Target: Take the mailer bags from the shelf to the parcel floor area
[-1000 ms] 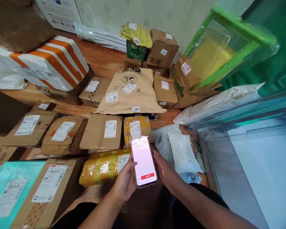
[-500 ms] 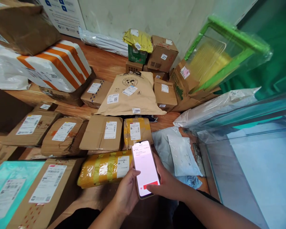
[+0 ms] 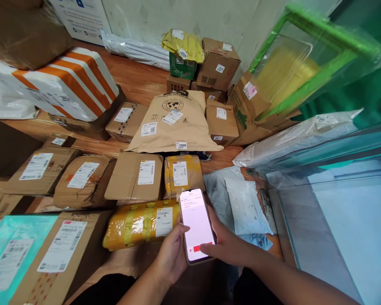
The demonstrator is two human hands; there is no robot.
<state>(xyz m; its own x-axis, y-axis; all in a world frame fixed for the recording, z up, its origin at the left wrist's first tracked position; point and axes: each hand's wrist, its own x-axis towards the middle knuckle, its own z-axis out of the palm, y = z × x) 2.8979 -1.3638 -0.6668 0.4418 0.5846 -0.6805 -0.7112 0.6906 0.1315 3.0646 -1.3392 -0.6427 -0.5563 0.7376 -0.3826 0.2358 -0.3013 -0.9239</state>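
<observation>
A lit smartphone (image 3: 197, 224) is held upright in front of me, its screen pale pink with a red button near the bottom. My left hand (image 3: 174, 256) grips its left edge, thumb lying at the screen's side. From the right, my right hand (image 3: 224, 243) wraps the other edge, and its thumb rests over the red button. The fingers behind the phone are hidden. Just beyond the phone lie a yellow-taped parcel (image 3: 139, 224) and a small taped box (image 3: 184, 173), both with white labels.
Labelled cardboard boxes (image 3: 133, 176) fill the floor to the left. A large tan paper bag (image 3: 174, 120) lies ahead. White plastic mailers (image 3: 246, 207) are at the right, beside a clear panel (image 3: 305, 237). A wrapped green frame (image 3: 320, 42) leans at the far right.
The phone and both hands have shifted slightly to the right in view. The camera angle has changed a little, and the right thumb remains over the red button.
</observation>
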